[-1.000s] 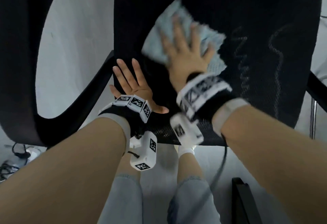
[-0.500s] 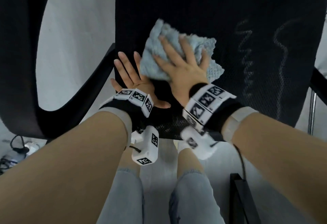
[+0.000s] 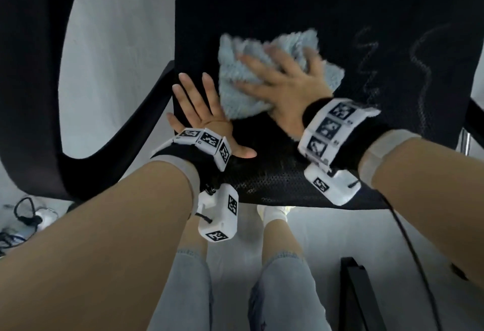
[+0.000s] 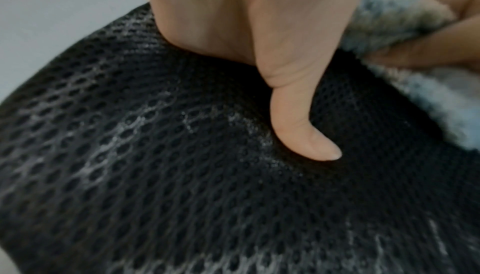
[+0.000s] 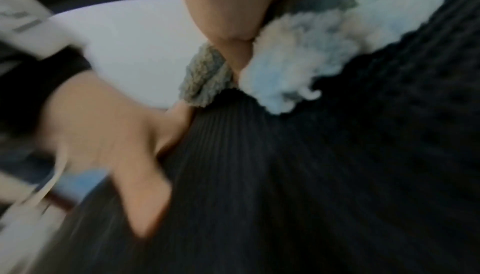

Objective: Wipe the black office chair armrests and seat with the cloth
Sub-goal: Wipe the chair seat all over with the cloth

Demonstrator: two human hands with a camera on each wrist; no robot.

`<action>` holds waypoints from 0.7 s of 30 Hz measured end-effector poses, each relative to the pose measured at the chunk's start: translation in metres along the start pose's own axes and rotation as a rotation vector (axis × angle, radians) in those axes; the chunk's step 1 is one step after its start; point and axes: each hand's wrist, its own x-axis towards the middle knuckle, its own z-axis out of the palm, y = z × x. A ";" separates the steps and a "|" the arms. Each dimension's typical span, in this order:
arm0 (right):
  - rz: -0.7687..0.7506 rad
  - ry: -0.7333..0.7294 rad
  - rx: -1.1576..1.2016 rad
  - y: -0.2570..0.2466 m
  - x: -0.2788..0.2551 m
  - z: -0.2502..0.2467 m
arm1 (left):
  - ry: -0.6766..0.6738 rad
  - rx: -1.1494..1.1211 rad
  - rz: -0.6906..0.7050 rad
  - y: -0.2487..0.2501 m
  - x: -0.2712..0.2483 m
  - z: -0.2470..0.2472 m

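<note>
The black mesh chair seat [image 3: 366, 11] fills the upper head view, with faint white squiggles [image 3: 421, 58] on its right part. A fluffy light-blue cloth [image 3: 235, 79] lies on the seat near its front left. My right hand [image 3: 282, 79] presses flat on the cloth with fingers spread; it is blurred. My left hand [image 3: 201, 105] lies flat on the seat just left of the cloth, fingers straight, thumb out. The left wrist view shows that thumb [image 4: 301, 126] on the mesh [image 4: 182, 196] beside the cloth [image 4: 389, 21]. The right wrist view is blurred: cloth [image 5: 298, 68] on mesh.
The left armrest [image 3: 34, 95] curves as a black loop at the far left, the right one [image 3: 475, 110] peeks in at the right edge. Below the seat are my legs in jeans [image 3: 188, 291], a black bar [image 3: 358, 296], and cables [image 3: 23, 213] on the pale floor.
My right hand slid the cloth across the seat, toward me and leftward until it sits beside my left hand. The left hand has stayed flat in place.
</note>
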 end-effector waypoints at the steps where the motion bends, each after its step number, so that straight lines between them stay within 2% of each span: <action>1: 0.106 0.038 0.029 0.009 0.006 0.000 | -0.012 0.021 -0.020 0.001 -0.001 0.000; 3: 0.397 0.175 0.240 0.012 0.024 -0.008 | 0.061 -0.058 -0.024 0.005 0.000 0.007; 4: 0.501 0.224 0.329 0.005 0.032 -0.012 | 0.189 -0.139 -0.030 0.010 -0.002 0.007; 5: 0.538 0.238 0.338 -0.007 0.036 -0.014 | 0.277 -0.201 -0.041 0.011 -0.003 0.006; 7: 0.412 0.133 0.302 -0.032 0.031 -0.010 | 0.320 -0.280 -0.001 0.013 0.002 -0.002; 8: 0.291 0.081 0.250 -0.043 0.025 -0.006 | 0.261 -0.242 0.021 0.010 0.008 0.003; 10: 0.089 0.032 0.155 -0.051 0.011 0.003 | 0.298 -0.142 0.142 -0.002 0.017 0.015; 11: 0.040 0.052 0.120 -0.042 0.010 0.005 | 0.313 -0.111 0.154 -0.005 0.018 0.020; 13: 0.134 0.068 0.094 -0.017 0.017 0.001 | 0.319 -0.127 0.126 -0.006 0.026 0.034; 15: 0.382 0.132 0.242 -0.002 0.029 -0.009 | 0.336 -0.198 0.104 0.006 0.018 0.022; 17: 0.517 0.179 0.331 -0.011 0.035 -0.013 | 0.289 -0.246 0.012 0.014 0.005 0.007; 19: 0.418 0.119 0.260 -0.033 0.027 -0.011 | 0.212 -0.086 -0.030 0.010 0.000 0.008; 21: 0.183 0.020 0.177 -0.048 0.009 -0.002 | 0.097 0.040 -0.038 0.003 0.001 0.011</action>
